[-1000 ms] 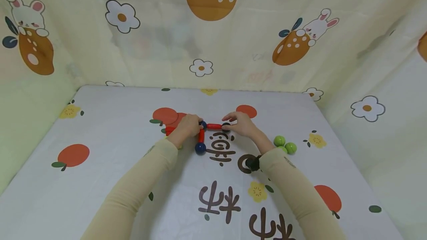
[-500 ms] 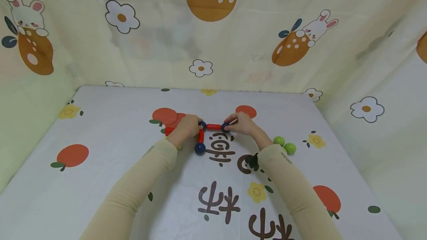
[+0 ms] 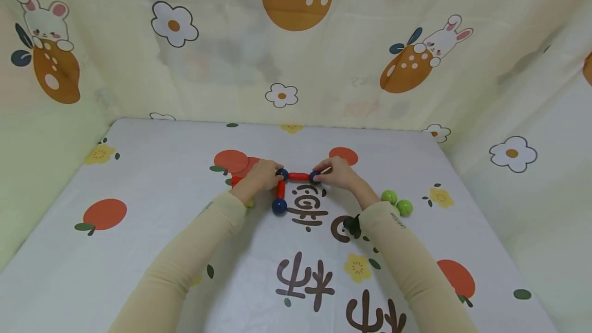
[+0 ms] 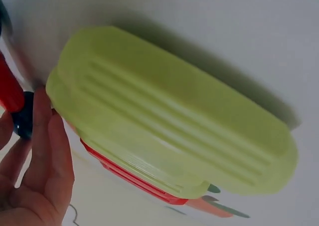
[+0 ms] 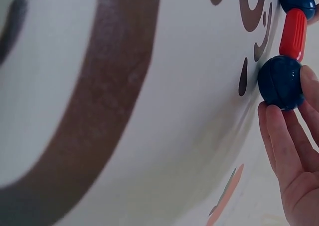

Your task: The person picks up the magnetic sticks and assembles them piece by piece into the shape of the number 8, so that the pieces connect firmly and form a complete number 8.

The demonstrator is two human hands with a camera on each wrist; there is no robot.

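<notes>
Two red rods and several dark blue balls form an L on the table. My left hand [image 3: 262, 174] grips the corner ball [image 3: 282, 173], partly hidden by its fingers. One red rod [image 3: 299, 176] runs right from this corner to an end ball [image 5: 280, 82], which my right hand [image 3: 339, 172] pinches between thumb and fingers. The other red rod [image 3: 281, 189] points toward me and ends in a loose-standing blue ball [image 3: 279, 206]. Beside the left hand, in the left wrist view, lies a yellow-green ridged piece [image 4: 174, 111] with a red ridged piece [image 4: 134, 178] behind it.
Green balls [image 3: 404, 207] lie together to the right of my right wrist. A black object [image 3: 352, 226] sits at the right cuff. The table [image 3: 139, 251] wears a printed cloth, and a patterned curtain [image 3: 222, 66] stands behind its far edge.
The right hand's raised fingers have come down around the end ball, which they now pinch against the rod. The left hand stays on the corner ball.
</notes>
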